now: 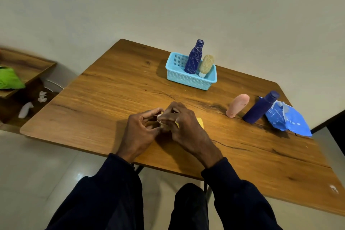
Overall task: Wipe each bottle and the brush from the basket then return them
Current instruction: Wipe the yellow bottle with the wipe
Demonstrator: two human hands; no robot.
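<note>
- Plain pale wall stood behind a wood-grain table point(104, 87), its top smooth, with dark knots and one long crack.
- At the far side sat the basket point(186, 78), pale blue perforated plastic, rectangular. It held two bottles: a tall dark one point(195, 58) with scribbled pale lines, upright, and a cream one point(206, 64) leaning on it, cap down.
- Out on the table to the right stood a rounded pink bottle point(238, 105), cap down, and a matte navy bottle point(261, 107). Both were near the pack, likely set there for wiping; whether they were already wiped could not be told.
- Just beside the navy one lay a crinkled blue pack point(288, 119), torn open, probably the source of wipes.
- At the near middle, the left hand point(140, 129) and right hand point(184, 123) met, fingers curled, both pinching a pale scrap point(160, 116), probably to unfold it.
- Under the right hand a flat yellow thing point(200, 122) showed; whether it was the brush could not be told.
</note>
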